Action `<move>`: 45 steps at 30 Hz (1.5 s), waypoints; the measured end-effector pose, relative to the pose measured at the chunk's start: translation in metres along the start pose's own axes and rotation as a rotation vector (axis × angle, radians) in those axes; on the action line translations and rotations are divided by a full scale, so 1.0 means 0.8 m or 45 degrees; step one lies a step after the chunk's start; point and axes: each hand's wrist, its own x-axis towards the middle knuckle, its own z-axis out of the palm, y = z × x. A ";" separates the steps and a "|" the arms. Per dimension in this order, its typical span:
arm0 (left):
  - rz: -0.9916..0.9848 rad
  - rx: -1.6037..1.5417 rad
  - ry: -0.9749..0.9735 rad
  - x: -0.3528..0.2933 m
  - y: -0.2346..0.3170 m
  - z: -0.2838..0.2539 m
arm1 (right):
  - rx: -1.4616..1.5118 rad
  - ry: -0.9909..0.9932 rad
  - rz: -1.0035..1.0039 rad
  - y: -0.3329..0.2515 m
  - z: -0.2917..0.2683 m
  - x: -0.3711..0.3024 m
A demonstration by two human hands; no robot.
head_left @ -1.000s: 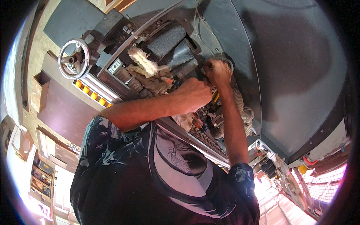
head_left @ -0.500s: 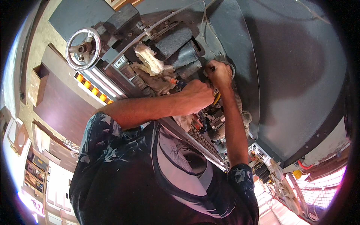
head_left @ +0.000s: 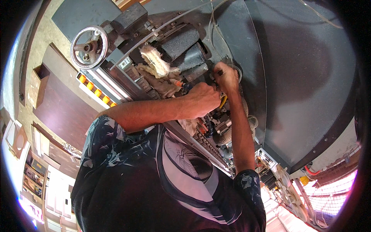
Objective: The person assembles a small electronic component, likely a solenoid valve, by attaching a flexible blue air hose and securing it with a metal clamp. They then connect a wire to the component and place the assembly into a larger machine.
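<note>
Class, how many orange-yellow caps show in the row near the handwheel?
5 caps, in one slanting row below the handwheel, running down rightward to the left forearm, which may hide more.

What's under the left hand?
Around the left hand you can see a yellow piece, a small orange piece and dark machine parts. Whatever sits right underneath can't be seen, because the curled hand covers it.
</note>
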 end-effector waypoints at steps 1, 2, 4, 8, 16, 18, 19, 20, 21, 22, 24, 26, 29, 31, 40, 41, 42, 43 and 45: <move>-0.006 -0.002 0.021 -0.001 0.000 0.003 | 0.012 -0.035 0.010 0.001 0.000 0.001; -0.008 -0.004 0.040 -0.001 0.000 0.003 | 0.026 -0.068 0.024 0.003 0.000 0.001; 0.003 -0.022 0.044 -0.002 0.000 0.002 | 0.027 -0.070 0.003 0.008 0.001 0.001; 0.026 -0.043 -0.018 -0.002 -0.002 -0.006 | 0.043 -0.025 -0.024 0.009 0.000 0.002; 0.020 -0.014 0.002 -0.002 -0.002 -0.003 | 0.080 -0.096 0.053 -0.004 -0.003 0.008; 0.027 -0.009 -0.028 -0.002 -0.002 -0.006 | 0.037 -0.071 -0.027 0.001 0.003 0.008; 0.026 -0.005 -0.021 -0.002 -0.002 -0.006 | 0.011 -0.087 -0.012 0.002 0.003 0.008; 0.021 -0.002 -0.011 -0.002 -0.001 -0.004 | -0.018 -0.104 -0.001 0.004 0.003 0.008; 0.017 0.001 -0.001 -0.001 -0.001 -0.003 | -0.046 -0.122 0.011 0.005 0.003 0.008; 0.012 -0.005 -0.001 -0.001 -0.001 -0.002 | -0.058 -0.105 -0.030 0.006 0.003 0.008; 0.007 -0.014 -0.005 0.000 -0.001 0.000 | -0.079 -0.069 -0.106 0.009 0.004 0.006; 0.004 -0.021 0.001 0.000 -0.001 0.001 | -0.065 -0.066 -0.098 0.008 0.003 0.004; -0.003 -0.032 0.005 0.001 -0.002 0.002 | -0.149 -0.144 -0.074 -0.006 -0.005 0.006; 0.003 -0.030 0.012 0.001 -0.002 0.003 | -0.261 -0.184 -0.066 -0.012 -0.007 0.007; 0.031 -0.013 -0.015 -0.001 -0.002 -0.004 | -0.517 -0.203 -0.150 -0.022 -0.008 0.017; 0.029 -0.012 -0.018 0.000 -0.002 -0.003 | -0.531 -0.204 -0.158 -0.022 -0.008 0.017; 0.027 -0.011 -0.022 0.002 -0.002 -0.002 | -0.546 -0.206 -0.165 -0.023 -0.009 0.018; 0.021 -0.012 -0.017 0.003 -0.001 0.001 | -0.570 -0.222 -0.146 -0.025 -0.010 0.018; 0.006 -0.015 -0.006 0.005 -0.001 0.008 | -0.620 -0.255 -0.110 -0.029 -0.013 0.021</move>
